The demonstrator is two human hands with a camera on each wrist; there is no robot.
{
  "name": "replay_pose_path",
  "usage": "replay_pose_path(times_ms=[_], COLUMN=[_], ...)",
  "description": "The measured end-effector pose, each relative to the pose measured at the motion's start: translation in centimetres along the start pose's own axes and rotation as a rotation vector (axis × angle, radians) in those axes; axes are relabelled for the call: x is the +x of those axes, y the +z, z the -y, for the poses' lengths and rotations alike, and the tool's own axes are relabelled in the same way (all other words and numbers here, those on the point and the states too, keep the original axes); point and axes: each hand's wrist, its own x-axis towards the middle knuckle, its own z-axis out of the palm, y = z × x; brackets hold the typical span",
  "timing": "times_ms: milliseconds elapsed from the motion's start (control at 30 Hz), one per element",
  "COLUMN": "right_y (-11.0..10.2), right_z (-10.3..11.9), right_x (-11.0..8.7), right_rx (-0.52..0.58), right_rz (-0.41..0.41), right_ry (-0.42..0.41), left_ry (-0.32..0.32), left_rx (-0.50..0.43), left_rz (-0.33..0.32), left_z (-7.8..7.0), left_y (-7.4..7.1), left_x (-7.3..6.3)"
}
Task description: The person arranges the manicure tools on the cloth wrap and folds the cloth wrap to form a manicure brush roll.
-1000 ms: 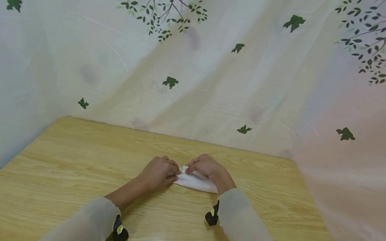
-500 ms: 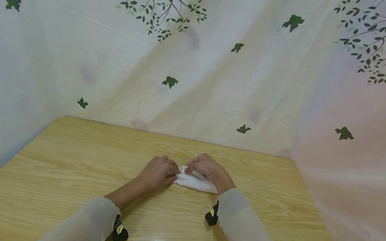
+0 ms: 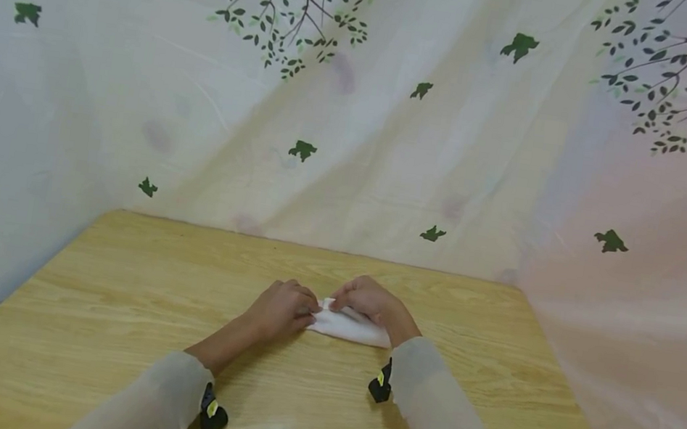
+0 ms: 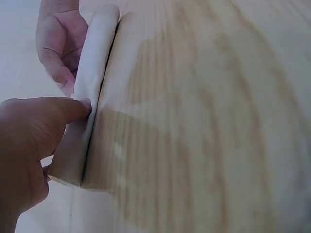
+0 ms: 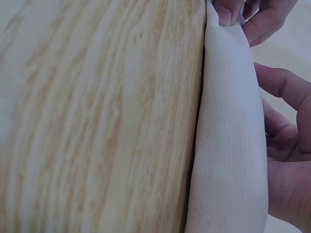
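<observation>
A long, narrow piece of folded white cloth (image 3: pixel 349 326) with a woven texture lies across the wooden table. My left hand (image 3: pixel 282 311) pinches its left end, the thumb pressed on the near face and the fingers behind. Over the far edge bends my right hand (image 3: pixel 371 300), its thumb and fingertips pinching the cloth near a small white tab. In the right wrist view the cloth (image 5: pixel 231 131) hides part of the right fingers. The left wrist view shows the left thumb (image 4: pixel 77 109) on the cloth, with the right hand farther along behind it.
The pale wooden table (image 3: pixel 140 303) reaches back to a light curtain (image 3: pixel 357 114) printed with leafy branches and green birds. Black devices sit at the left wrist (image 3: pixel 213 416) and right wrist (image 3: pixel 380 387), by the light sleeves (image 3: pixel 447 412).
Both hands and the cloth stay almost where they were. The head view has shifted slightly, so the scene sits a little lower now.
</observation>
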Motion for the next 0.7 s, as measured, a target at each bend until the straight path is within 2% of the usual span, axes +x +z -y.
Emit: replay_pose_path(times_ms=[267, 433, 567, 700], right_y=[-0.4, -0.6, -1.3, -2.8], right_z=[0.2, 0.1, 0.2, 0.1], right_x=[0.4, 0.3, -0.4, -1.5], right_rx=[-0.079, -0.124, -0.210, -0.261], right_rz=[0.024, 0.036, 0.016, -0.032], right_ry=[-0.042, -0.073, -0.127, -0.169], left_ry=[0.000, 0.010, 0.028, -0.022], left_rx=[-0.003, -0.021, -0.033, -0.069], left_rz=[0.031, 0.026, 0.024, 0.044], left_z=[0.3, 0.3, 0.4, 0.9], left_y=[0.0, -0.2, -1.0, -2.2], left_x=[0.1, 0.0, 0.1, -0.1])
